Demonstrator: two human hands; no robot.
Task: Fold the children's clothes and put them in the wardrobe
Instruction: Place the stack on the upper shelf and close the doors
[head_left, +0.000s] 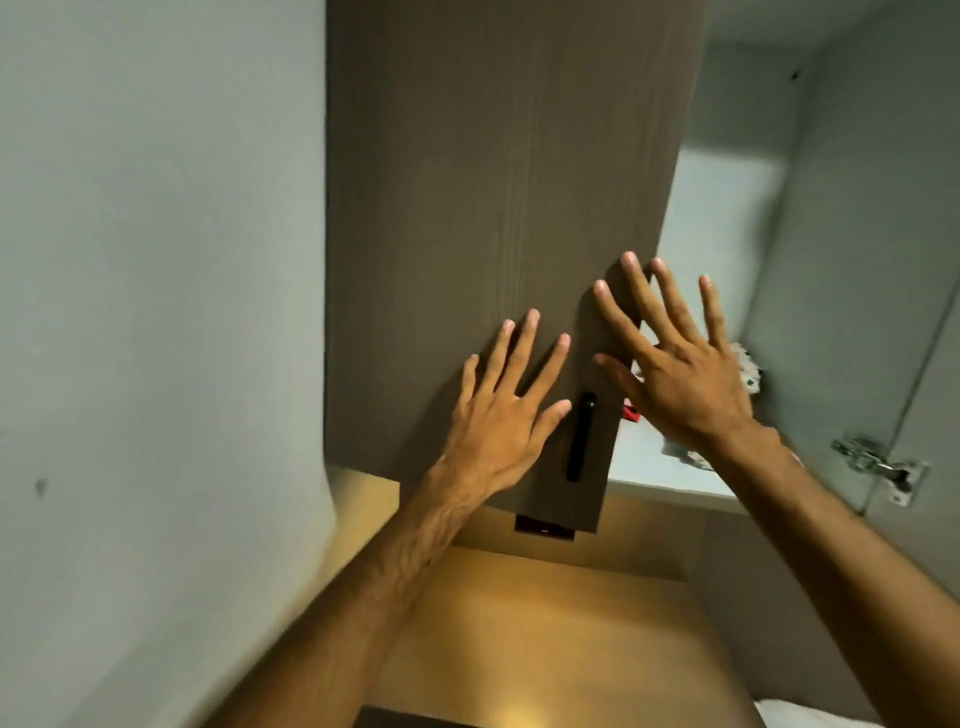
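A brown wood-grain wardrobe door (467, 208) fills the upper middle, with a black bar handle (581, 436) near its lower right corner. My left hand (498, 410) lies flat on the door just left of the handle, fingers spread. My right hand (675, 364) is spread across the door's right edge, partly in front of the open compartment. Behind it, folded children's clothes (748, 371), white with a dark print and some red, lie on the white shelf (670, 480), mostly hidden by that hand.
A grey-white wall (156, 312) stands at the left. At the right, a second door hangs open with a metal hinge (878, 465) on its inner face. A lit wooden panel (519, 623) sits below the wardrobe, and something white (789, 717) shows at the bottom right.
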